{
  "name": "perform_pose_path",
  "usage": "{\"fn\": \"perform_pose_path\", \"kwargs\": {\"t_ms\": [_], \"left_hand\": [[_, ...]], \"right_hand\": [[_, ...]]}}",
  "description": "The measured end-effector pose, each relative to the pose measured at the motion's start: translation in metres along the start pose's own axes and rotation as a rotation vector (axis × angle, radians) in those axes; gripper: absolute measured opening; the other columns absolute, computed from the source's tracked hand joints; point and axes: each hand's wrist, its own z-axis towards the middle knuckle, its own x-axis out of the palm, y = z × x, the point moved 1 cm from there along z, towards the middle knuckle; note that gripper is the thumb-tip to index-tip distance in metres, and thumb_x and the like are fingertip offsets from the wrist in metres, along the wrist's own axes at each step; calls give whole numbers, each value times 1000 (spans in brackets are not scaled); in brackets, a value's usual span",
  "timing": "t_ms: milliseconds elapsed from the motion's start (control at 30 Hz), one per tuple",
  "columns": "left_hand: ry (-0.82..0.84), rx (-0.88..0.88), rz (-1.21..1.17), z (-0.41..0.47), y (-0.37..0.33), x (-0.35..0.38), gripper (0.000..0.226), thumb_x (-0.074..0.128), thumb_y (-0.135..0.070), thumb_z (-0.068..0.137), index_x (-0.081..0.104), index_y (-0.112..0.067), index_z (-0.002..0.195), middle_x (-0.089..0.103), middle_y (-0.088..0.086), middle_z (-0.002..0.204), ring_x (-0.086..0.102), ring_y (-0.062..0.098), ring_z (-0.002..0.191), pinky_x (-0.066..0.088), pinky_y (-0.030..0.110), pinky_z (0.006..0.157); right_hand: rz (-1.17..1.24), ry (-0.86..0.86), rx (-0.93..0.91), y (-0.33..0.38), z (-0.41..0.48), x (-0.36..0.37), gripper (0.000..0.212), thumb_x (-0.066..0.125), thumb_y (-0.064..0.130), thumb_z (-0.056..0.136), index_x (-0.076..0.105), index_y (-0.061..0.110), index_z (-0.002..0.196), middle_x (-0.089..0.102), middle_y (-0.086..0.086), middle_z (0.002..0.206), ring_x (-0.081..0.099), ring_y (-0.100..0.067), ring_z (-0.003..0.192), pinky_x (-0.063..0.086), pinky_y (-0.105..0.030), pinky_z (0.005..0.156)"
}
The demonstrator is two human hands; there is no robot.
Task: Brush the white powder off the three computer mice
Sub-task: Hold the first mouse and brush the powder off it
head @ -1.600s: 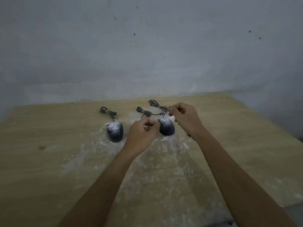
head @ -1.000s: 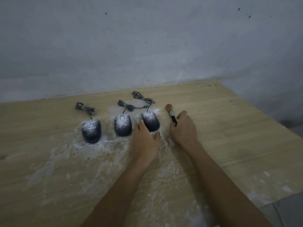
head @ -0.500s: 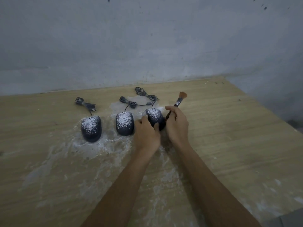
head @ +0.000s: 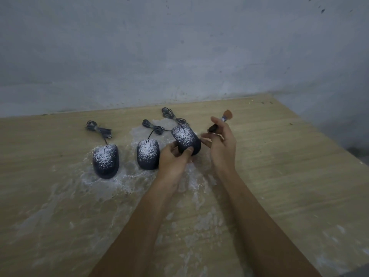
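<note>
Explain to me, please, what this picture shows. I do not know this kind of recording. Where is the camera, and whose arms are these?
No machine here: a person wears the camera on the head, looking down at their own arms. The left hand lifts the right mouse. The right hand holds a brush, bristles pointing away. Two more mice lie on the wooden table. All three are dusted with white powder, also spilled around them.
</note>
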Motion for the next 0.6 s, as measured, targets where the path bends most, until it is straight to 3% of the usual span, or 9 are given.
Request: {"fn": "perform_pose_path", "kwargs": {"t_ms": [67, 167, 267, 333, 467, 600], "left_hand": [[15, 3, 29, 2, 1, -2, 46, 69, -10, 90, 52, -10, 134, 66, -3, 110, 63, 3, 90, 53, 17, 72], [45, -6, 57, 3, 2, -6, 50, 68, -8, 91, 50, -10, 138, 65, 4, 124, 65, 15, 106, 56, 31, 90], [86, -6, 77, 5, 2, -12, 51, 64, -8, 93, 47, -11, 141, 63, 1, 124, 63, 13, 107, 55, 21, 80], [105, -14, 71, 7, 3, -16, 51, 64, -10, 94, 47, -12, 142, 63, -1, 126, 62, 10, 107, 54, 19, 79], [117, 4, 69, 8, 7, -16, 51, 64, -11, 94, 48, -17, 141, 63, -4, 126, 62, 4, 108, 52, 19, 83], [122, -2, 42, 10, 9, -16, 52, 64, -9, 94, 48, -18, 142, 65, -6, 124, 63, 4, 108, 53, 19, 86]], "right_hand": [[16, -31, -59, 4, 10, 0, 35, 51, -3, 100, 64, 27, 114, 58, -6, 96, 64, -18, 84, 61, -32, 74], [35, -148, -103, 18, 30, 0, 12, 57, 10, 101, 59, 22, 105, 60, -5, 94, 60, -9, 75, 58, -28, 54], [132, -256, -94, 33, 53, 1, 10, 48, 16, 104, 52, 18, 96, 48, -2, 70, 42, -6, 46, 41, -26, 38], [249, -251, -21, 37, 64, 1, 9, 49, 18, 101, 56, 13, 99, 44, -1, 61, 39, -9, 45, 38, -25, 37], [392, -107, 217, 26, 68, 2, 18, 53, 15, 99, 69, 7, 104, 66, -6, 69, 55, -12, 53, 46, -25, 43], [414, -70, 296, 7, 67, -4, 9, 61, 9, 98, 68, 15, 95, 56, 2, 67, 48, -4, 51, 41, -21, 42]]}}
